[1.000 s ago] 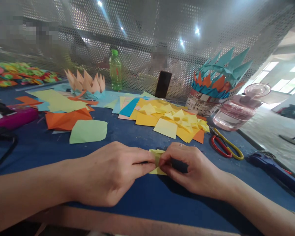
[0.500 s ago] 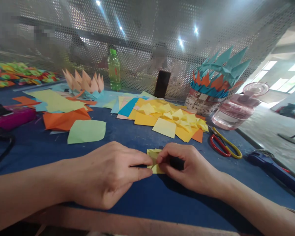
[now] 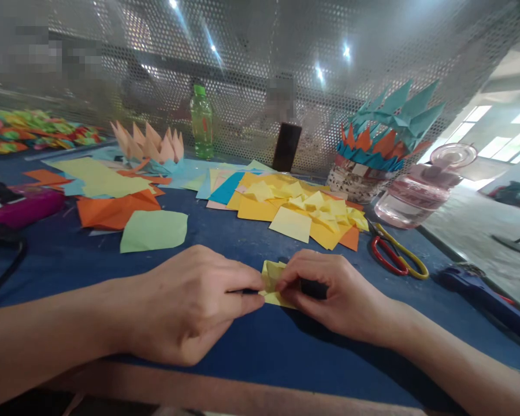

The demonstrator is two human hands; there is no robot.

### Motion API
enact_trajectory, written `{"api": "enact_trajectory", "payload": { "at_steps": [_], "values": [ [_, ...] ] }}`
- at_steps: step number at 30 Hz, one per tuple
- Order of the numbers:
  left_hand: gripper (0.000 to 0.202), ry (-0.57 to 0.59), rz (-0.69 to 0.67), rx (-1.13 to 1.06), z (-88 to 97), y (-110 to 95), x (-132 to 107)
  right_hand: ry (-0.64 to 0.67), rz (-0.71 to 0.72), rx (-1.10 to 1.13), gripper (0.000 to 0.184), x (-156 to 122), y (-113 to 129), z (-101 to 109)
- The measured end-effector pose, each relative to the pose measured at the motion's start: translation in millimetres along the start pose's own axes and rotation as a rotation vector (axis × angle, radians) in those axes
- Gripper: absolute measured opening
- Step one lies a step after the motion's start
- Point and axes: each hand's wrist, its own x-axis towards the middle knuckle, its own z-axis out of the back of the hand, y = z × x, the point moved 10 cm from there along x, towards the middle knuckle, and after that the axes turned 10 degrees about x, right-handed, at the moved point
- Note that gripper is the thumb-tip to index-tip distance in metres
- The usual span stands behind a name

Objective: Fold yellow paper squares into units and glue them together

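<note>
Both hands together, near the table's [image 3: 225,352] front edge. Left hand [image 3: 190,306] and right hand [image 3: 333,294] pinch a small folded yellow paper [image 3: 271,283] from either side. Paper sits between them, long axis running away from the person, slightly tilted. Right hand's fingers overlap it more. Scissors [image 3: 394,257] lie farther right.

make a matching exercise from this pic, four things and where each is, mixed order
Things
1. folded yellow paper
2. red-and-yellow-handled scissors
3. green plastic bottle
4. peach paper lotus

Places
A. on the blue table, right of the yellow paper pile
B. standing before the perforated metal screen
C. pinched between the left hand and right hand
D. left of the bottle, behind the orange sheet

Pairs: 1-C, 2-A, 3-B, 4-D
</note>
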Motion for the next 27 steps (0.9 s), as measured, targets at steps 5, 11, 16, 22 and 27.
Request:
{"api": "enact_trajectory", "payload": {
  "at_steps": [5,11,16,22,27],
  "values": [
    [0.031,0.034,-0.017,-0.043,-2.1,-1.7,-0.2,0.052,0.04,-0.024,0.019,-0.2,3.5,-1.2],
    [0.033,0.012,-0.017,-0.063,0.1,-1.8,-0.5,0.118,0.098,-0.074,0.022,-0.8,14.5,-3.7],
    [0.032,0.002,-0.013,-0.055,-0.8,-0.3,-2.2,0.146,0.169,-0.096,0.022,-1.3,23.7,-5.7],
    [0.039,0.032,-0.021,-0.029,-3.2,-1.8,-0.2,0.158,0.206,-0.161,0.02,-1.1,29.3,-7.8],
    [0.039,0.123,-0.014,-0.025,-10.2,-4.5,3.1,0.15,0.232,-0.227,0.021,-1.3,31.5,-9.3]
  ]
}}
